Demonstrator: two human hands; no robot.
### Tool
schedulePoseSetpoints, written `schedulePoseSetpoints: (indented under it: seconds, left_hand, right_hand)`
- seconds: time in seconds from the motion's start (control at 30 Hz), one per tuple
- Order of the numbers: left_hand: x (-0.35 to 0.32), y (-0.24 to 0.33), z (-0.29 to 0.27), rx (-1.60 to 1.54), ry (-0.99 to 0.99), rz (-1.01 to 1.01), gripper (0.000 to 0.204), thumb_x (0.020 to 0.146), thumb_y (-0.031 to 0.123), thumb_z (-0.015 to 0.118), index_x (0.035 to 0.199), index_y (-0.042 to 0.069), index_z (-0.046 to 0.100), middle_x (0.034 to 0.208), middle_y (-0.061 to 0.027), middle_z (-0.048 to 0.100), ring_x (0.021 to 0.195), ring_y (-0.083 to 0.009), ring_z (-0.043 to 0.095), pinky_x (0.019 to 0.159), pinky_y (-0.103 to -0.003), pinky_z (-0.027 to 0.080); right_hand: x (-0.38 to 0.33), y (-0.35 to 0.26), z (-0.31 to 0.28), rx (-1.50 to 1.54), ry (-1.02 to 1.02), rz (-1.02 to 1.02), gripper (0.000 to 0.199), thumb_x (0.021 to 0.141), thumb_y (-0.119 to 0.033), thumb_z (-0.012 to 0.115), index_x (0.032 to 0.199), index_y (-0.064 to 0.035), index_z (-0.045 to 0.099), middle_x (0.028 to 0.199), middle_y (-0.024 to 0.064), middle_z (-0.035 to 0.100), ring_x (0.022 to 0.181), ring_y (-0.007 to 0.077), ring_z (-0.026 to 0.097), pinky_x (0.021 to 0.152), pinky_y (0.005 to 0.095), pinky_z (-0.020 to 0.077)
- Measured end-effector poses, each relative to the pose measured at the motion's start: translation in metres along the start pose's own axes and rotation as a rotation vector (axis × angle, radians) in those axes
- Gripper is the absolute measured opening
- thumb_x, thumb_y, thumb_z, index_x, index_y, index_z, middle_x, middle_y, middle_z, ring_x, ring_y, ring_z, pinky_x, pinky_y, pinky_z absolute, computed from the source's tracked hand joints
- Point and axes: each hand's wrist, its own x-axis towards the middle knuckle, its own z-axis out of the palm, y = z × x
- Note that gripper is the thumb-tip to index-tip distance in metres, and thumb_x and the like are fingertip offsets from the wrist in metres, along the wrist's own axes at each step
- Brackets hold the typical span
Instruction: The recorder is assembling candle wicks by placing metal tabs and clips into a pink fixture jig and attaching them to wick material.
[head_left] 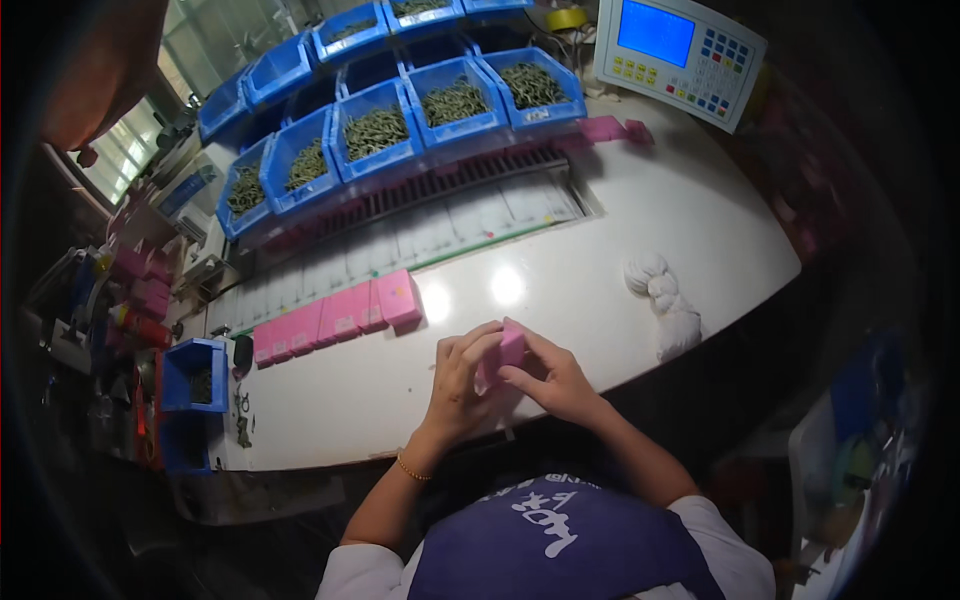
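Left hand point(462, 370) and right hand point(561, 384) grasp a pink box point(513, 344), blue bins point(385, 167) at eleven o'clock (five in front) hold curled green leaves point(376, 132)

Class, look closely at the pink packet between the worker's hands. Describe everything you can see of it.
The pink packet is small and plain pink, with flat faces and fairly straight edges; it looks like paper or card. It is held between the left hand and right hand, near the close edge of the white table. Fingers cover much of it, so its full shape, and whether it is open or closed, cannot be told.
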Motion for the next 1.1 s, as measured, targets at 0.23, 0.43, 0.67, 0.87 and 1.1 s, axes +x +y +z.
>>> schedulePoseSetpoints:
  seconds: [0.23, 0.43, 0.67, 0.87, 1.1]
  left_hand:
    - [-0.026, 0.035, 0.008, -0.553, 0.04, -0.762, 0.076, 0.076, 0.008, 0.082, 0.141, 0.002, 0.044, 0.137, -0.0188, 0.05, 0.12, -0.0248, 0.056, 0.101, -0.04, 0.047]
    - [-0.032, 0.03, 0.022, -0.329, 0.078, -0.623, 0.065, 0.072, 0.013, 0.086, 0.13, 0.004, 0.056, 0.116, -0.013, 0.052, 0.11, -0.0256, 0.057, 0.094, -0.038, 0.05]
    - [-0.034, 0.039, 0.016, -0.371, 0.074, -0.623, 0.068, 0.072, 0.013, 0.085, 0.132, 0.006, 0.055, 0.12, -0.0138, 0.05, 0.109, -0.0301, 0.054, 0.09, -0.038, 0.05]
    - [-0.101, 0.05, -0.009, -0.036, 0.132, 0.001, 0.03, 0.07, -0.003, 0.081, 0.093, 0.003, 0.064, 0.079, -0.0088, 0.063, 0.069, -0.0265, 0.063, 0.067, -0.037, 0.052]
    - [-0.146, 0.056, -0.006, 0.323, -0.176, -0.45, 0.017, 0.08, 0.011, 0.078, 0.094, 0.005, 0.07, 0.077, -0.0084, 0.066, 0.067, -0.0286, 0.06, 0.066, -0.037, 0.046]
  right_hand:
    - [-0.018, -0.005, 0.01, -0.399, 0.033, -0.296, 0.048, 0.092, -0.014, 0.069, 0.137, -0.0009, 0.055, 0.11, 0.0156, 0.066, 0.096, 0.0255, 0.064, 0.086, 0.0355, 0.0516]
    - [-0.03, -0.008, 0.002, -0.334, 0.047, -0.216, 0.042, 0.091, -0.011, 0.069, 0.132, -0.0009, 0.06, 0.11, 0.0159, 0.067, 0.097, 0.0261, 0.066, 0.084, 0.0343, 0.0529]
    - [-0.034, -0.013, 0.001, -0.239, 0.026, -0.137, 0.043, 0.091, -0.009, 0.069, 0.133, -0.0037, 0.06, 0.11, 0.0151, 0.066, 0.1, 0.0217, 0.066, 0.086, 0.033, 0.053]
    - [-0.025, -0.014, -0.012, 0.09, -0.069, 0.14, 0.055, 0.089, -0.012, 0.068, 0.142, -0.0082, 0.054, 0.115, 0.0095, 0.062, 0.084, 0.0111, 0.057, 0.08, 0.0253, 0.0491]
    - [-0.001, -0.026, -0.013, 0.087, -0.189, 0.241, 0.056, 0.084, -0.007, 0.062, 0.14, -0.0035, 0.054, 0.129, 0.0045, 0.062, 0.081, 0.0063, 0.054, 0.079, 0.0219, 0.0477]
